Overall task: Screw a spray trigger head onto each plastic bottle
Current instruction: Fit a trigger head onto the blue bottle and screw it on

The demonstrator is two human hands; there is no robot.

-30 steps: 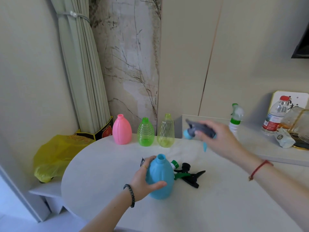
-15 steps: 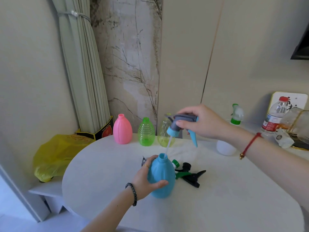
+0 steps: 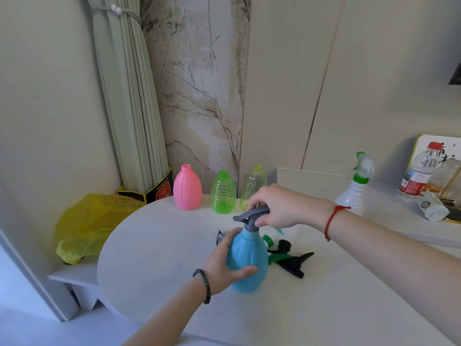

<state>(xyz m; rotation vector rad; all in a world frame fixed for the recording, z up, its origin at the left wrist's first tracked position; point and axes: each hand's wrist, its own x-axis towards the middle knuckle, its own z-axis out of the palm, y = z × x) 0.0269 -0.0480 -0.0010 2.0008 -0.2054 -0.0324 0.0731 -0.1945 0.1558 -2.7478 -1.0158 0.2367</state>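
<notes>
My left hand (image 3: 225,264) was wrapped around the belly of the blue bottle (image 3: 247,260), its fingers (image 3: 245,270) curled closed on the plastic and the thumb across the front, holding the bottle upright on the bench (image 3: 154,260). My right hand (image 3: 279,208) gripped the grey spray trigger head (image 3: 252,217), fingers folded shut over its top. Half a second before, I had held that head up in the air above the bottle with only the tip of its dip tube at the mouth; now the tube was out of sight inside and the blue collar of the head sat on the bottle's neck, directly under my right fingers. A second before, the head had been farther off to the right, well clear of the bottle. Whether the collar was threaded tight I could not tell. Just right of my left fingers, behind the bottle, lay the loose black and green trigger heads (image 3: 290,262). Beyond my right fingers, at the far edge of the bench, stood the pink bottle (image 3: 187,188), the green bottle (image 3: 223,193) and the pale yellow-green bottle (image 3: 253,186), all open-necked, in the same places as before.
</notes>
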